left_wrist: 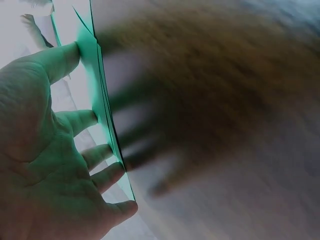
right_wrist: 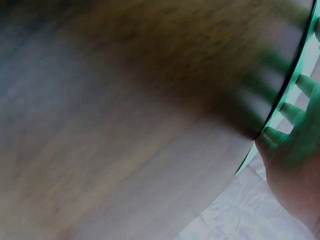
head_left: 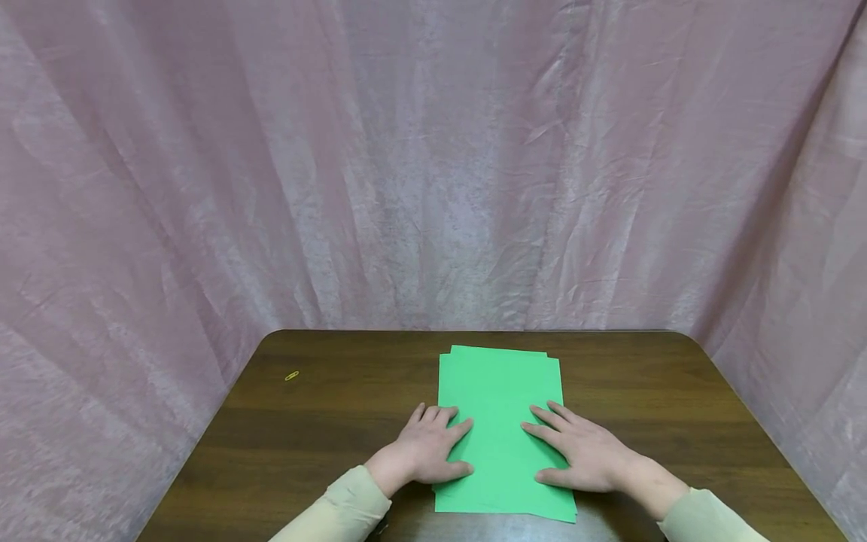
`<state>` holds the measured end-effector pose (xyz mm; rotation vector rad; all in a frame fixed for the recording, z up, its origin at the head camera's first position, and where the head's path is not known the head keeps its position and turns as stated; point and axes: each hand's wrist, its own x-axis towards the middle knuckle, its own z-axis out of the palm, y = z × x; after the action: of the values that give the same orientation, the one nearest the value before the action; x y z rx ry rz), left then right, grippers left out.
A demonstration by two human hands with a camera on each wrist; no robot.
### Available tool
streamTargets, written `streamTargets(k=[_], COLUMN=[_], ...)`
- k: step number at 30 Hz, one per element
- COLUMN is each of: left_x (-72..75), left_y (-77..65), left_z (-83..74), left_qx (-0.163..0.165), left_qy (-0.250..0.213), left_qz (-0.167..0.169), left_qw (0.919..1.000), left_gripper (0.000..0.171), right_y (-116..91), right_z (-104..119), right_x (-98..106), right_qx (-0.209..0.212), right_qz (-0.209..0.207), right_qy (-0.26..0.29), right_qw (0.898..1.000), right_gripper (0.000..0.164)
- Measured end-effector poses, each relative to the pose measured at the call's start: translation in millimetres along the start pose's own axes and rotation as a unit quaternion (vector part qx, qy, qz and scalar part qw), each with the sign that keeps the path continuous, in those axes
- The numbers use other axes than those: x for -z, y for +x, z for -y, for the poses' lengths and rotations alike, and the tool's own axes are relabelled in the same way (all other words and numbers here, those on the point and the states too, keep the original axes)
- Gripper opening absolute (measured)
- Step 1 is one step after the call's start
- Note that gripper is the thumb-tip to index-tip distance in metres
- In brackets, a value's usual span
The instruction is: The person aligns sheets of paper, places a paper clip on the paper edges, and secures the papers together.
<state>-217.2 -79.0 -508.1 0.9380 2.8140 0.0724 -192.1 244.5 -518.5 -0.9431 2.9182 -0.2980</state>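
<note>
Several green sheets of paper lie in a loose stack on the table, their edges slightly out of line at the top and bottom corners. On the left edge of the stack rests my left hand, its fingers spread and straight. My right hand touches the right side of the sheets in a similar way, thumb toward me. Up close in the left wrist view, the fingertips meet the green paper. The right wrist view shows fingertips of the right hand against the edge of the green paper.
A yellow paper clip lies at the far left of the brown wooden table. Behind the table's far edge hangs a pink curtain, which also runs along both sides. Something dark shows beside the left cuff.
</note>
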Motion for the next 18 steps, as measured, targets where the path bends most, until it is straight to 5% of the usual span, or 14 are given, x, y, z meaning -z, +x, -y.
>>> streamTargets(k=[18], left_x=[6.7], left_y=[3.9], left_z=[-6.8], left_qx=[0.010], left_qy=[-0.014], left_qz=[0.013], left_qw=[0.9998], left_gripper=[0.076], right_y=[-1.5], right_z=[-4.0], right_x=[-1.5], right_qx=[-0.002], right_qz=[-0.003], right_qy=[0.032], right_qw=[0.999], right_gripper=[0.079])
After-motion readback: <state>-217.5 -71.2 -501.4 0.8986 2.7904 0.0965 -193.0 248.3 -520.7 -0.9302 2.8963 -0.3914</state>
